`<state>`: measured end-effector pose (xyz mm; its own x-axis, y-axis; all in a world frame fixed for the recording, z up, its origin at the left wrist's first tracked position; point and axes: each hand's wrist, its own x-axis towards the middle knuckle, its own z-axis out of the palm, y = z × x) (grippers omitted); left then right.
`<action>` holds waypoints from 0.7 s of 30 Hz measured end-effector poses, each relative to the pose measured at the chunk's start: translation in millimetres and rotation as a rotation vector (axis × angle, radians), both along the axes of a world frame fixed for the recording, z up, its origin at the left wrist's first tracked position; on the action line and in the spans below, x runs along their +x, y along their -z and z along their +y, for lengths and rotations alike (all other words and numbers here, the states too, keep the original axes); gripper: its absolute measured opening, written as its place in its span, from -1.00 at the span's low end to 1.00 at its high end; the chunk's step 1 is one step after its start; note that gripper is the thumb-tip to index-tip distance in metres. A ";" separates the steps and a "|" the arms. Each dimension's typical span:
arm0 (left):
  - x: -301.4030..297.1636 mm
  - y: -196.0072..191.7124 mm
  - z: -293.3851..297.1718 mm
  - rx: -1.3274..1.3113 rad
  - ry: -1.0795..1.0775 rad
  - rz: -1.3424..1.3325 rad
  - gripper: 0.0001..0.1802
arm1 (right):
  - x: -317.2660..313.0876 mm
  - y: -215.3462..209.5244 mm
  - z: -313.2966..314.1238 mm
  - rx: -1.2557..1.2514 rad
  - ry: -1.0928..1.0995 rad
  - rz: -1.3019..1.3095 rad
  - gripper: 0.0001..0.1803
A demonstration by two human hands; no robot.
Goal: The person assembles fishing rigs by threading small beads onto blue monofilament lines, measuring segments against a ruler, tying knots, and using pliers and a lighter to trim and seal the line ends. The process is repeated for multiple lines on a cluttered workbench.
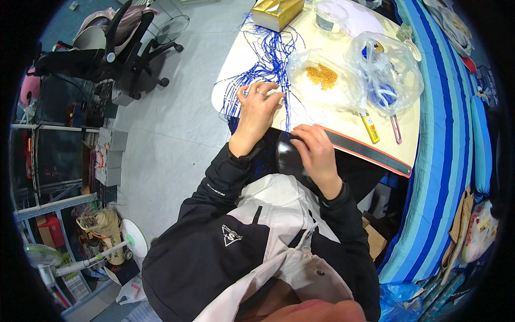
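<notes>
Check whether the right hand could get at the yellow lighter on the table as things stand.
Probably yes. The right hand rests at the table's near edge on the black ruler, and the yellow lighter lies just beyond it, uncovered, beside the clear bag of gold beads. Nothing lies between.

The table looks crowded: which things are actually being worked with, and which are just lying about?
In use: blue cords under the left hand; right hand at the table edge.

Lying about: bag of gold beads, gold box, yellow lighter, black ruler.
</notes>
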<state>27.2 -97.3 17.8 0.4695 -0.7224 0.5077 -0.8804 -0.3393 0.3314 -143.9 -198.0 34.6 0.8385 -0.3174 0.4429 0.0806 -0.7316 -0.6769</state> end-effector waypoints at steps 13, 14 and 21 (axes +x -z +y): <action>12.7 -2.8 -2.1 0.029 0.166 0.007 -0.94 | -20.4 -3.8 2.1 -0.265 0.196 0.224 -0.55; 13.8 -3.6 -2.8 0.038 0.185 0.013 -0.95 | -17.1 -3.7 1.9 -0.136 0.189 0.178 -0.57; 16.9 -11.3 -4.4 -0.144 0.234 0.088 -0.84 | 30.7 1.3 8.1 0.251 0.187 0.055 -0.65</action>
